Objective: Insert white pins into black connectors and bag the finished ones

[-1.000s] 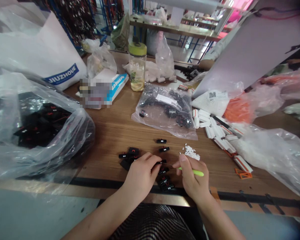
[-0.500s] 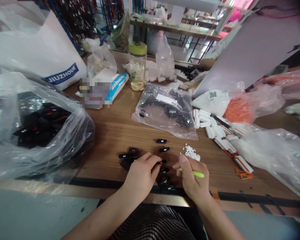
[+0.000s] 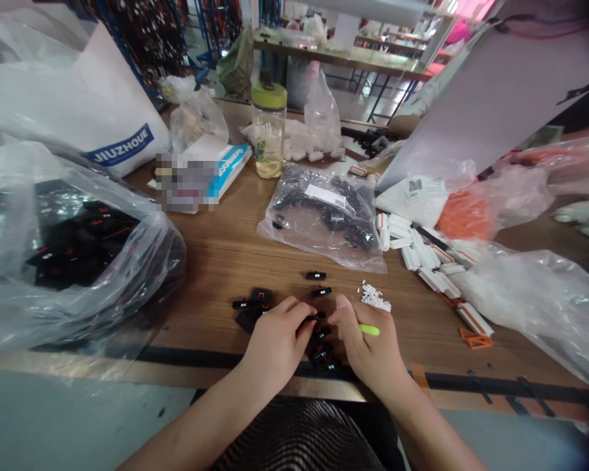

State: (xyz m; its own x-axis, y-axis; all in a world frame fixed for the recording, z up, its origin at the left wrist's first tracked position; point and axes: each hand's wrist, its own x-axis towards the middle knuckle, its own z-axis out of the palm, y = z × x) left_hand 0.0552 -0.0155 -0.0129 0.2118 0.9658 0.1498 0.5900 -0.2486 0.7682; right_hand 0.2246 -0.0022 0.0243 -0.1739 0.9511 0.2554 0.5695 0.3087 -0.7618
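Between its thumb and fingers, my left hand pinches a small black connector housing. My right hand is closed around a thin tool with a lime-green handle; its tip is hidden by the fingers, close to that housing. More black connectors lie in a row beyond and below the held one, some with white dots. To the left of my left hand sits a cluster of black connectors with red parts. Just past my right hand is a pile of tiny white plugs.
A clear bag of black parts lies ahead, with a green-lidded bottle behind it. At left stands a large open plastic bag of black parts. White connector pieces, orange pieces and plastic bags spread along the right.
My right hand has moved left, nearer my left hand, bringing the green-handled tool with it. The left hand stays in place, still pinching the black housing.
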